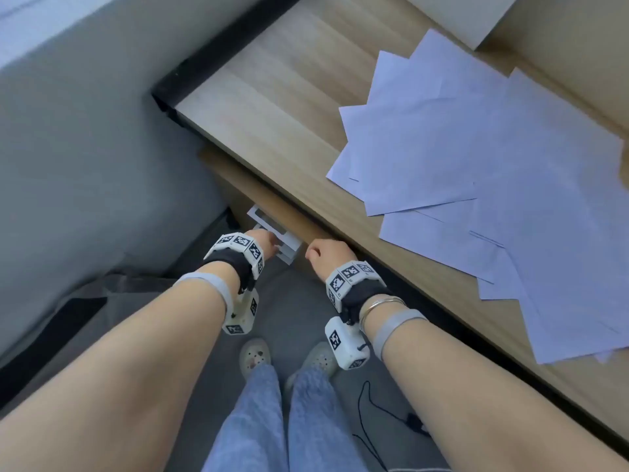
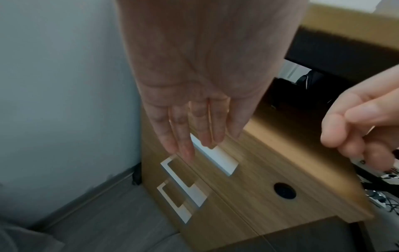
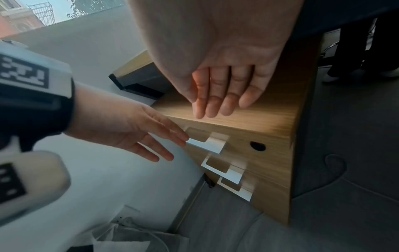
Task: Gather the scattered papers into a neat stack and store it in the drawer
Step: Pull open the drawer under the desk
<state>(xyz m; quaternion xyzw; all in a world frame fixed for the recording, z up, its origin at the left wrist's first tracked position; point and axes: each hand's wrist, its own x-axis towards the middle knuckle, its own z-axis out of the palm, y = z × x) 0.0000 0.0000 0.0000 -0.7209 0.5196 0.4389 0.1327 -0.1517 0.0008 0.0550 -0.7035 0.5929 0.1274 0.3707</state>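
Several white papers [image 1: 493, 172] lie fanned and overlapping on the wooden desk [image 1: 272, 97], right of centre. Under the desk's near edge stands a wooden drawer unit [image 2: 270, 187] with three white handles, all drawers closed. My left hand [image 2: 190, 146] reaches down with straight fingers, its fingertips at the top drawer's handle [image 2: 218, 158], not curled round it. In the right wrist view the left hand [image 3: 170, 145] touches that handle [image 3: 207, 145]. My right hand [image 3: 220, 105] hovers over the unit's top edge with relaxed fingers, holding nothing. From the head view both hands [image 1: 269, 245] [image 1: 321, 253] are below the desk edge.
A grey wall [image 1: 85, 148] runs close on the left of the drawer unit. A round black hole [image 2: 284, 190] sits in the unit's front. A pale box [image 1: 469, 15] stands at the desk's far side. Black cable [image 1: 374, 413] lies on the grey floor by my feet.
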